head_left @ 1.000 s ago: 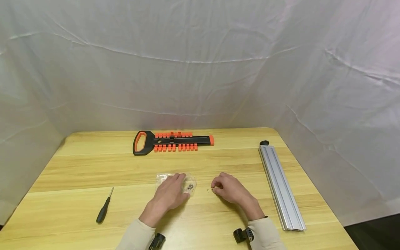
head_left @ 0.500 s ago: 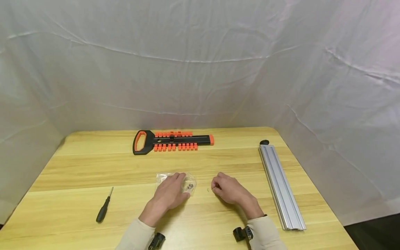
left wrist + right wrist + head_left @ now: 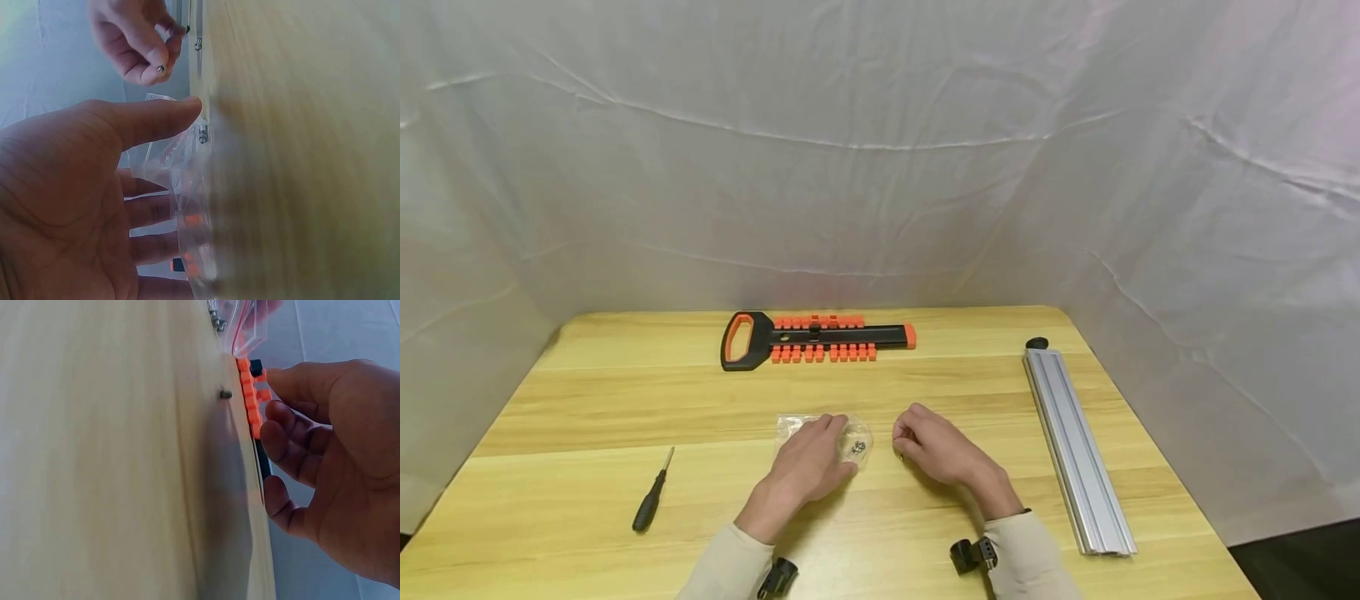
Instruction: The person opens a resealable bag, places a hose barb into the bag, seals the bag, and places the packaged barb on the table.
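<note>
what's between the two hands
Head view: part of a clear bag with small metal pieces, then bare tabletop; one loose piece by the right hand.

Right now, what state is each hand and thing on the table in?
Clear bag: fasteners inside, seal unclear
Left hand: resting on bag
Right hand: pinching small metal piece
Loose fastener: on table, unheld
Screwdriver: lying unheld
Metal rail: lying unheld
Black-orange handled item: lying flat

Head view from above, facing forward-down, 2 close wrist views turned sideways, sharing the clear bag (image 3: 180, 164)
</note>
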Demonstrator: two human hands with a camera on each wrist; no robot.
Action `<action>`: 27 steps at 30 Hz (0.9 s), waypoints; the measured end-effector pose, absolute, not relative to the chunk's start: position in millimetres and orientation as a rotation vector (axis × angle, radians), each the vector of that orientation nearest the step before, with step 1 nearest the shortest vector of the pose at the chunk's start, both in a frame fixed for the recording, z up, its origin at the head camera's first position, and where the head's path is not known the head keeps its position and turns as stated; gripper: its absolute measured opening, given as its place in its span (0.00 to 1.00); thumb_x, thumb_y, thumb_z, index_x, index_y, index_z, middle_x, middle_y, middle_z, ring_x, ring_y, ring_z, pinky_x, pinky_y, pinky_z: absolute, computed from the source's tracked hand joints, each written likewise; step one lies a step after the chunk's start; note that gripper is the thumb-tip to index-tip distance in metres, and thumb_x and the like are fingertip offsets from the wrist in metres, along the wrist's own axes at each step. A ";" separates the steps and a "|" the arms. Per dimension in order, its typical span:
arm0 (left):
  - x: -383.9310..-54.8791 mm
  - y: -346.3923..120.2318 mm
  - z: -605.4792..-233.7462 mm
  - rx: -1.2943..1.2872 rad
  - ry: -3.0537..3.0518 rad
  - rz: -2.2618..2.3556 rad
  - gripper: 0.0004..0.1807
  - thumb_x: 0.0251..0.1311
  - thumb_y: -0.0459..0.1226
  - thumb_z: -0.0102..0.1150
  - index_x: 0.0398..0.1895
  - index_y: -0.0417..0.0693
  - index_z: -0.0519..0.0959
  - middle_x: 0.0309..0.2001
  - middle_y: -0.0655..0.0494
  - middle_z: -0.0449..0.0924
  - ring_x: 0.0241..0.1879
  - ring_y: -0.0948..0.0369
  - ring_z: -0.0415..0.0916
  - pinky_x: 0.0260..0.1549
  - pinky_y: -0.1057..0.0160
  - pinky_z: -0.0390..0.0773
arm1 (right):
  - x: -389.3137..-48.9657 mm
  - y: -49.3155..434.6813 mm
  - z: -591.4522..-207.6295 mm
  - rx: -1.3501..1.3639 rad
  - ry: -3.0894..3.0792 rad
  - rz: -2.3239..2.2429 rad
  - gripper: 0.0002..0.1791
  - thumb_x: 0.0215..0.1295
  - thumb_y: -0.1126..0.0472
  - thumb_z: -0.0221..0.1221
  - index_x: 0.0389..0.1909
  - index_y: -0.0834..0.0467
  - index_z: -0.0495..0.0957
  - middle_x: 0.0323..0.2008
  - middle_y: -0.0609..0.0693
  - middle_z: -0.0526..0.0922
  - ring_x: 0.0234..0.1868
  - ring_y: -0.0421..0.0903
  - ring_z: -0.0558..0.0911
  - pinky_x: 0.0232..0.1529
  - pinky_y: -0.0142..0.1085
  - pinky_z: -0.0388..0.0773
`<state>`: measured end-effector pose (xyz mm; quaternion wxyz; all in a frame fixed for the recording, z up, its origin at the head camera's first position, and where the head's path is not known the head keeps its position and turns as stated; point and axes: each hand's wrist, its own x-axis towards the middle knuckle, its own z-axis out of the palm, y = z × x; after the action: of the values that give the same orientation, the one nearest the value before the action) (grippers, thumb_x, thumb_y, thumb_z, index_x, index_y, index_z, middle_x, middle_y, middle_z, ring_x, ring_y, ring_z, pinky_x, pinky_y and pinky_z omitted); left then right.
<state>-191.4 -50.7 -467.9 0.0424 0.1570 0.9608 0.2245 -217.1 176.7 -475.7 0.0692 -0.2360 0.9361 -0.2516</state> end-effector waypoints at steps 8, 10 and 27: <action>-191.2 -49.8 -468.2 0.485 2.946 0.671 0.36 0.53 0.47 0.69 0.64 0.43 0.69 0.57 0.43 0.75 0.54 0.47 0.75 0.54 0.48 0.76 | -223.9 157.5 -474.2 -0.803 2.777 -0.787 0.03 0.69 0.59 0.54 0.36 0.49 0.76 0.34 0.40 0.72 0.36 0.37 0.73 0.41 0.30 0.76; -191.2 -49.3 -469.1 0.490 2.949 0.665 0.36 0.52 0.47 0.69 0.63 0.43 0.69 0.56 0.44 0.76 0.54 0.47 0.75 0.54 0.49 0.77 | -224.7 153.1 -474.8 -0.814 2.762 -0.783 0.03 0.69 0.59 0.54 0.36 0.49 0.76 0.34 0.40 0.72 0.36 0.37 0.73 0.41 0.29 0.76; -192.5 -50.1 -470.3 0.512 2.960 0.645 0.36 0.53 0.47 0.69 0.62 0.43 0.70 0.55 0.44 0.76 0.53 0.47 0.75 0.53 0.49 0.77 | -224.8 143.9 -473.0 -0.815 2.764 -0.743 0.03 0.67 0.59 0.57 0.38 0.48 0.79 0.34 0.39 0.74 0.37 0.35 0.74 0.43 0.29 0.76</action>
<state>-192.5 -50.1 -470.3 0.0347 0.1665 0.9628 0.2099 -224.8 143.9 -473.0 0.0827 -0.2729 0.9257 -0.2487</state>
